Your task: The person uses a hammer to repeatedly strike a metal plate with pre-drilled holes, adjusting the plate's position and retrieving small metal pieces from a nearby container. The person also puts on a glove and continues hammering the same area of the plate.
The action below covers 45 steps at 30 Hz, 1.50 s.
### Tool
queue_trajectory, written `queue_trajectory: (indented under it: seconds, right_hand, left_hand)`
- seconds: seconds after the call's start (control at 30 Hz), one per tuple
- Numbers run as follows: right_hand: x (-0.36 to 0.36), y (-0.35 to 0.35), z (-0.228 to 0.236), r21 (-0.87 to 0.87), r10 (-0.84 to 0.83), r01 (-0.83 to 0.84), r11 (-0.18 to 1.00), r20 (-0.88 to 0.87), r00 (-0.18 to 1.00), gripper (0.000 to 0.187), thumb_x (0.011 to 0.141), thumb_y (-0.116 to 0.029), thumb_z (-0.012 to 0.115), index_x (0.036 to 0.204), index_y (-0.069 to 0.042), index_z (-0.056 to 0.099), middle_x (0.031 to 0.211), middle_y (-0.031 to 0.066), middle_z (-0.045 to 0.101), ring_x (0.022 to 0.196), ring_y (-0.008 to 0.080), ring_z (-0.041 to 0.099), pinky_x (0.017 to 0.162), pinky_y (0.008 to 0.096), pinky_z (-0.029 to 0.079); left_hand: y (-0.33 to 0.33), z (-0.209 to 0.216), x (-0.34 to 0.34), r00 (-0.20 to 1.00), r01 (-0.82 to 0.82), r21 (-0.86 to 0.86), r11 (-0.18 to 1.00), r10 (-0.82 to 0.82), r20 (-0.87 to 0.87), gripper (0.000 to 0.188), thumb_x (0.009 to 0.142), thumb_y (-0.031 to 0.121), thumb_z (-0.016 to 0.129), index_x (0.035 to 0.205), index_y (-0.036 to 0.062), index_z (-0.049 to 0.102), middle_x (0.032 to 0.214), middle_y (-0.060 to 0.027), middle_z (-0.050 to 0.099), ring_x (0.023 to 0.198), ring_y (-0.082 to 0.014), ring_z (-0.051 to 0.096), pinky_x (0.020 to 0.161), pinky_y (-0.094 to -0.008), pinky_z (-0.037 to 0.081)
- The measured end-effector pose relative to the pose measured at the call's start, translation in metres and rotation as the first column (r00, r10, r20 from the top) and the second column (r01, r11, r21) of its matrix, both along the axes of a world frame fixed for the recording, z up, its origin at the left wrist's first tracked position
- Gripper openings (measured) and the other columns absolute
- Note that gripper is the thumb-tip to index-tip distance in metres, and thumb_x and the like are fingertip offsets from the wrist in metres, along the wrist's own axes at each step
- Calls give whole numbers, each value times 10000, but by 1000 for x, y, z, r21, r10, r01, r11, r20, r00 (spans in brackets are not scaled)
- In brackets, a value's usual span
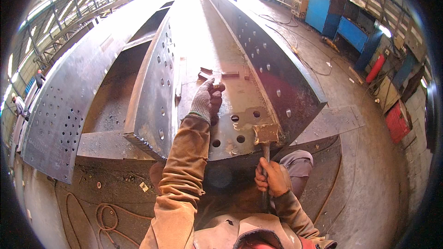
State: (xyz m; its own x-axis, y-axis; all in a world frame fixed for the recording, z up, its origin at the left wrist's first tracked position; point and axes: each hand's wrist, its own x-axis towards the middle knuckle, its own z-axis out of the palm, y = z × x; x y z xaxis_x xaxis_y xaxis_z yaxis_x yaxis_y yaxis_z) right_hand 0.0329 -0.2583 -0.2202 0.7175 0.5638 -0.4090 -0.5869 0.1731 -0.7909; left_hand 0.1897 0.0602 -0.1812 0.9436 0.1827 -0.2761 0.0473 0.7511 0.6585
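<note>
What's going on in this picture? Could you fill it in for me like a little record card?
Place: large workshop hall
Left hand: gloved, among small metal pieces; whether it grips one is unclear
Right hand: bare, closed around the handle of a hammer
Hammer position: head up, at the beam's near end; contact unclear
Workpiece: long steel beam with tall side plates and round holes
Floor, lower left: looped brown hose or cable
Right background: red cylinder, blue cabinet
Others: two people, far left

Shows brown on both sleeves, grey on the left glove, rusty brown on the hammer head by the steel beam's near edge.
</note>
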Motion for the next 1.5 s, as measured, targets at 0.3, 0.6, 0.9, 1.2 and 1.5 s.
queue_trajectory:
  seconds: [0.3, 0.6, 0.9, 1.2, 1.5]
  right_hand:
    - [1, -1, -6, 23, 17, -17, 1000, 9, 1000, 407, 1054, -451, 533, 865, -96, 468, 628, 10, 404, 439, 99, 340, 400, 279, 302]
    - [0, 1, -6, 20, -7, 7, 1000, 13, 1000, 426, 1030, -483, 567, 866, -103, 468, 617, 0, 397, 427, 97, 353, 375, 275, 278]
    - [-1, 1, -5, 12, -5, 5, 1000, 20, 1000, 444, 1024, -497, 570, 863, -100, 457, 616, 4, 387, 425, 98, 341, 379, 277, 270]
    - [1, 0, -11, 24, -1, 0, 1000, 34, 999, 450, 1021, -500, 573, 860, -96, 458, 616, 5, 386, 420, 98, 338, 378, 278, 275]
    - [0, 1, -11, 9, -25, 25, 1000, -18, 1000, 442, 1017, -484, 587, 835, -98, 471, 604, 0, 390, 417, 105, 356, 372, 276, 284]
  left_hand:
    - [6, -5, 4, 998, 44, -47, 998, -46, -49, 406, 1022, 447, 559, 874, 75, 629, 482, 63, 367, 326, -64, 320, 277, -220, 214]
    - [-2, 5, -2, 999, 5, -11, 1000, -5, -37, 375, 1028, 400, 568, 877, 58, 600, 519, 37, 422, 331, -68, 339, 277, -211, 243]
    - [-2, 2, 1, 1000, -23, 16, 1000, 23, -7, 333, 1045, 365, 547, 901, 65, 562, 539, 25, 437, 334, -63, 334, 274, -202, 255]
    - [-7, 6, -1, 998, -46, 11, 999, 47, -34, 260, 1034, 323, 577, 960, 74, 567, 735, -68, 604, 360, -66, 373, 273, -197, 282]
    - [-7, 3, -5, 999, -38, 41, 998, 37, 21, 269, 1034, 335, 575, 976, 73, 569, 748, -62, 603, 370, -74, 403, 272, -201, 295]
